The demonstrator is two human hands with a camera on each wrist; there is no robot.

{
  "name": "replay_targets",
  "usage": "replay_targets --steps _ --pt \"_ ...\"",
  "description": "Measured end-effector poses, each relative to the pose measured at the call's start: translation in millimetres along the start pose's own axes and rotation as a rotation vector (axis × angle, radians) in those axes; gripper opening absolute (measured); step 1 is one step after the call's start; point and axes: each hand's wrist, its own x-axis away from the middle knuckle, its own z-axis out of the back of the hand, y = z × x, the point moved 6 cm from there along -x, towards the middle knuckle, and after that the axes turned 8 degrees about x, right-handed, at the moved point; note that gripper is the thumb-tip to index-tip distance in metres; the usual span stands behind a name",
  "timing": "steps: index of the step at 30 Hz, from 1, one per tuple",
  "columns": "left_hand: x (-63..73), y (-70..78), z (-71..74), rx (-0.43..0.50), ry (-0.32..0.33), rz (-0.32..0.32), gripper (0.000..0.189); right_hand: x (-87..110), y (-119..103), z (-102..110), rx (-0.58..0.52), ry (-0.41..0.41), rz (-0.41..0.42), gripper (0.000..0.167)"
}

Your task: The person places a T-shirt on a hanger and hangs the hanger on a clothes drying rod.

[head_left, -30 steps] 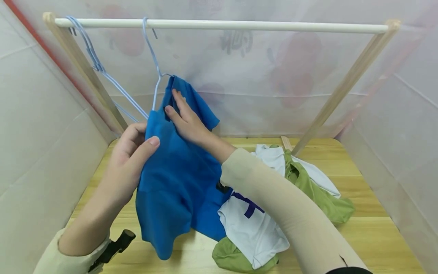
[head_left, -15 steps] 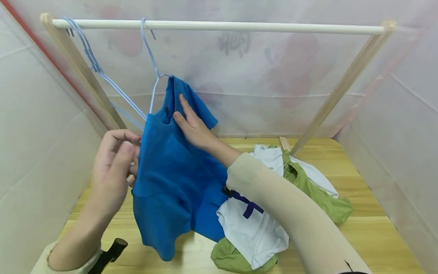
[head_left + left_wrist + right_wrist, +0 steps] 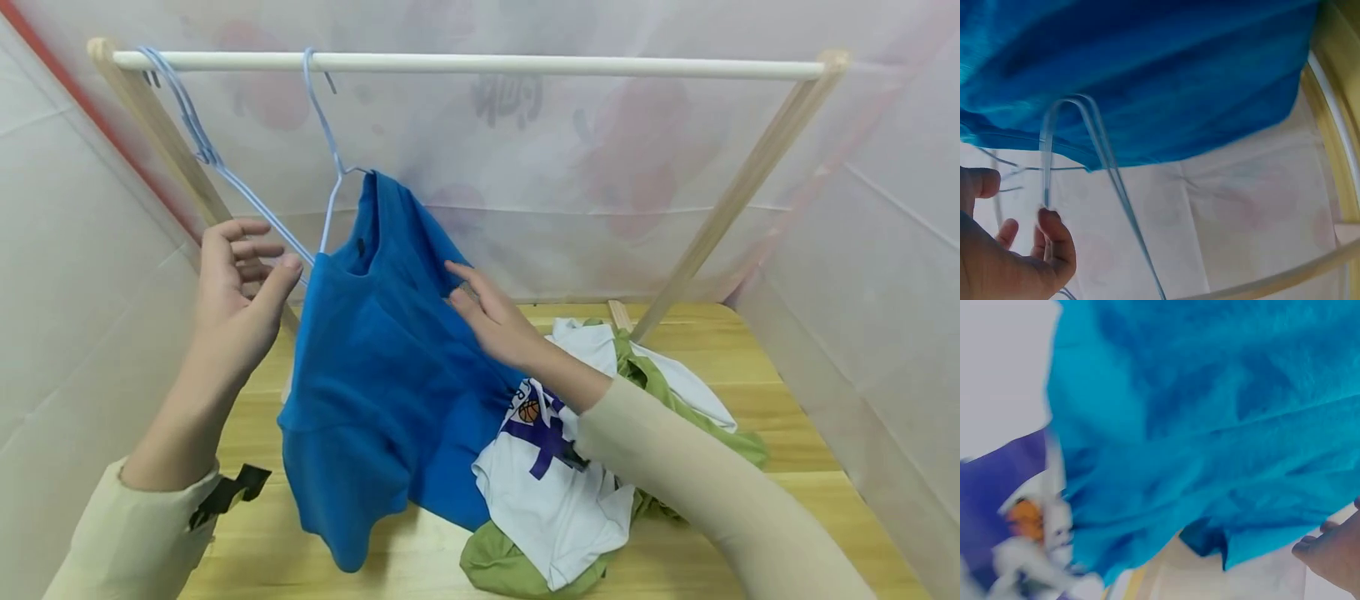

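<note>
A blue T-shirt hangs on a light blue hanger, its collar opening towards the rail. Left of the shirt's near shoulder is my left hand, fingers loosely bent and apart from the cloth. In the left wrist view its fingertips lie close to the looped end of other hangers; whether they touch is unclear. My right hand is beside the shirt's far side with fingers extended. The right wrist view shows that hand by the cloth's edge; contact cannot be made out.
A white rail on wooden posts spans the back. Further hangers hang at its left end. White printed clothing and green clothing lie heaped on the wooden tabletop, right of the shirt. Pale sheeting encloses three sides.
My left hand has released the shirt's near shoulder and moved up and left. The right hand has slid from the collar to the right and down. The shirt stays on its hanger.
</note>
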Motion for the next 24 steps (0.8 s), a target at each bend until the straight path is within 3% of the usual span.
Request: replay_targets --steps 6,16,19,22,24 --pt "-15.9 -11.4 -0.7 0.004 0.011 0.032 0.046 50.9 26.0 26.3 0.104 0.014 -0.006 0.055" --pt "-16.0 -17.1 7.8 0.288 0.127 0.12 0.049 119.4 82.9 50.2 0.149 0.05 -0.18 0.043" --pt "-12.0 -15.4 14.9 0.312 0.134 0.136 0.059 133.5 92.4 51.1 0.162 0.062 -0.199 0.042" --pt "-7.4 -11.8 25.9 0.174 0.1 0.144 0.068 145.1 98.8 51.1 0.157 0.076 -0.218 0.04" --pt "-4.7 -7.7 34.8 -0.003 0.063 0.135 0.073 150.4 102.1 51.0 0.144 0.086 -0.214 0.039"
